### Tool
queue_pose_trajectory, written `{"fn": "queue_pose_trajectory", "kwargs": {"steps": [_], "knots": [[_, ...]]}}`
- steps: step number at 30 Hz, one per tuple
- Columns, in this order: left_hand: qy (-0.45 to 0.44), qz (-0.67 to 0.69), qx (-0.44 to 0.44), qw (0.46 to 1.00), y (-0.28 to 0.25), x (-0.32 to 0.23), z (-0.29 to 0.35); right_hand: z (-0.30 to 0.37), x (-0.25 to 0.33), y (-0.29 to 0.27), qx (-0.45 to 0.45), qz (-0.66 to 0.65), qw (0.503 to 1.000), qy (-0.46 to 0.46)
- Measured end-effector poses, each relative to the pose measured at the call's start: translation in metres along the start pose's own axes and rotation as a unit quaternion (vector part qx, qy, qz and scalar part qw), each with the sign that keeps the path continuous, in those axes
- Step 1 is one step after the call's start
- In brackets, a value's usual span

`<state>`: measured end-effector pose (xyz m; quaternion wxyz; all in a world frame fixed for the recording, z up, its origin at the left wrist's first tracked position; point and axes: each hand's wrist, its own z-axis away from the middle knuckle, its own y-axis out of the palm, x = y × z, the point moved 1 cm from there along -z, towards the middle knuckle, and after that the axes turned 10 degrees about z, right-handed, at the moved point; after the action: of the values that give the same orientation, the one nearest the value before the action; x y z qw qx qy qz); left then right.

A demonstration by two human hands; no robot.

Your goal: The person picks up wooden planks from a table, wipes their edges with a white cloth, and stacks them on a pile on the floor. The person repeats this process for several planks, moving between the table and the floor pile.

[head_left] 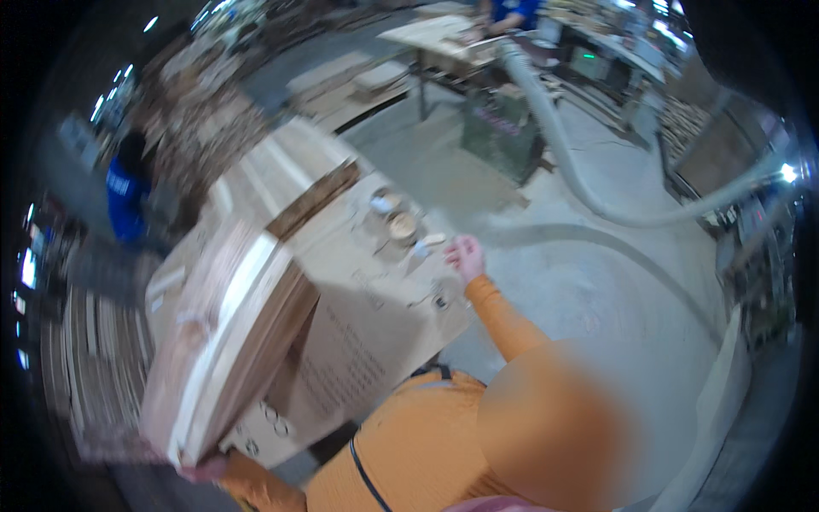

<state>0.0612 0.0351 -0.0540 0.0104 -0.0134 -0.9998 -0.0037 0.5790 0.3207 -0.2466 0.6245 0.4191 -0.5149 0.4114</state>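
Note:
A stack of long, pale wooden boards lies at a slant on the left of the work surface, blurred by motion. At its near lower corner my left hand grips the board edge, its fingers partly hidden. My right hand is held over the far right edge of the cardboard-covered table, fingers curled together. Whether something small is in them cannot be made out. Just left of it lie a short pale stick, a small whitish piece and a round tub with tan contents.
Another stack of boards lies behind on the same table. A grey flexible hose curves across the floor at right, near a dark green box. One person in blue stands at left, another works at a far table.

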Motion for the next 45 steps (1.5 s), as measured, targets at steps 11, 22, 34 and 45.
{"fn": "queue_pose_trajectory", "kwargs": {"steps": [11, 22, 34, 45], "knots": [[-0.424, 0.254, -0.076, 0.866, 0.052, -0.079, -0.074, -0.005, -0.011, 0.000, 0.004, 0.201, 0.977, -0.064], [-0.293, 0.207, 0.018, 0.933, 0.048, -0.037, -0.063, -0.067, 0.016, 0.044, 0.101, 0.313, 0.920, -0.212], [-0.395, 0.398, -0.076, 0.825, 0.049, -0.031, -0.064, -0.083, 0.072, 0.099, 0.209, 0.761, 0.581, -0.200], [-0.367, 0.310, -0.061, 0.875, 0.043, -0.038, -0.064, -0.081, 0.065, 0.113, 0.209, 0.827, 0.494, -0.170]]}}
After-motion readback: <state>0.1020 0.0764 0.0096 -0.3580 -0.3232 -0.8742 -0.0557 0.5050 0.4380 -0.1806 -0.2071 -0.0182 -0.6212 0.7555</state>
